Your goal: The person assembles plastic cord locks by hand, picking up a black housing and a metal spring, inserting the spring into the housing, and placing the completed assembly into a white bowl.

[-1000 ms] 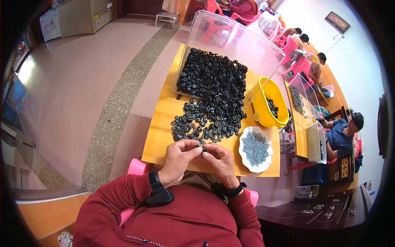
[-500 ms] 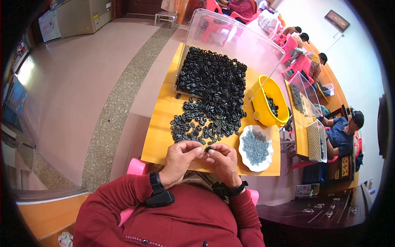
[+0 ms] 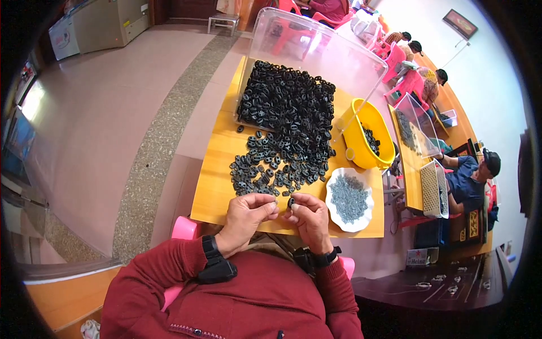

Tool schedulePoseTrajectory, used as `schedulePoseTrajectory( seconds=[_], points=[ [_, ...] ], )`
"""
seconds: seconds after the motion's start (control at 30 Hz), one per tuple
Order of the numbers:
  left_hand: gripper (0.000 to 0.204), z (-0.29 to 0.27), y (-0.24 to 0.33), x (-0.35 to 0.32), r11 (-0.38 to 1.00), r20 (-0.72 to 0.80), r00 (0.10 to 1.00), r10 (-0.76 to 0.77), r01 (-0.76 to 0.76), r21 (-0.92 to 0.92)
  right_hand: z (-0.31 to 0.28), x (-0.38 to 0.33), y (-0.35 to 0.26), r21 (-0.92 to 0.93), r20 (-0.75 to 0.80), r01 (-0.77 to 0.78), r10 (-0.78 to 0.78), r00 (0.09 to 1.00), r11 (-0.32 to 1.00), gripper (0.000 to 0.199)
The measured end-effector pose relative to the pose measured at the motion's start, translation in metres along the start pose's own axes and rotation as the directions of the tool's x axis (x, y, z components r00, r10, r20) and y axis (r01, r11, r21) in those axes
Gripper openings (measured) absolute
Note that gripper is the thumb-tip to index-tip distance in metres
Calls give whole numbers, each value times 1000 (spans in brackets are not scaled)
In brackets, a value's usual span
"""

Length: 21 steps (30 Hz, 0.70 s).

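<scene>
My left hand [image 3: 248, 217] and my right hand [image 3: 307, 217] meet at the near edge of the yellow table [image 3: 212, 192]. Together they pinch one small black ring-shaped part [image 3: 290, 202] between their fingertips. Just beyond them lies a big heap of the same black parts [image 3: 285, 130], spilling from a clear plastic bin [image 3: 316, 51]. To the right of my right hand stands a white scalloped dish [image 3: 367, 217] filled with small grey metal pieces. A yellow bucket [image 3: 361, 133] with a few black parts stands behind the dish.
Other people sit at further tables on the right, with pink chairs, a clear bin and a white basket [image 3: 432, 189]. A dark table [image 3: 446, 282] lies at lower right. Pink tiled floor with a speckled strip runs along the left.
My hands stay together at the table edge; the fingers have shifted slightly around the small black part. The heap and dish have not moved.
</scene>
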<state>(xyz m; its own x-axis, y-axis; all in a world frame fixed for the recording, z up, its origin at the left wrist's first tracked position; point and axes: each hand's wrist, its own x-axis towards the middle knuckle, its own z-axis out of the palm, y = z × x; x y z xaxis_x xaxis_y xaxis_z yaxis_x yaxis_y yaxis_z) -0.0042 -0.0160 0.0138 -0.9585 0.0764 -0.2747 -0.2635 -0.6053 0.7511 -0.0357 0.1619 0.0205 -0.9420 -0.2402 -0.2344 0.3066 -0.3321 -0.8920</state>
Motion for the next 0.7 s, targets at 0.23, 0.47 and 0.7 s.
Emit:
schedulePoseTrajectory(
  seconds=[0.23,0.47,0.7],
  points=[
    [19,-1,0,0,999,21,999,-35,35,30,-3,-1,0,-15,9,-48,48,999,999,24],
    [22,-2,-2,0,998,50,997,-63,63,-2,-9,2,4,-17,47,-45,46,998,999,24],
    [24,-1,1,0,996,61,994,-88,89,-13,-9,2,2,-43,67,-27,29,997,999,24]
  ],
)
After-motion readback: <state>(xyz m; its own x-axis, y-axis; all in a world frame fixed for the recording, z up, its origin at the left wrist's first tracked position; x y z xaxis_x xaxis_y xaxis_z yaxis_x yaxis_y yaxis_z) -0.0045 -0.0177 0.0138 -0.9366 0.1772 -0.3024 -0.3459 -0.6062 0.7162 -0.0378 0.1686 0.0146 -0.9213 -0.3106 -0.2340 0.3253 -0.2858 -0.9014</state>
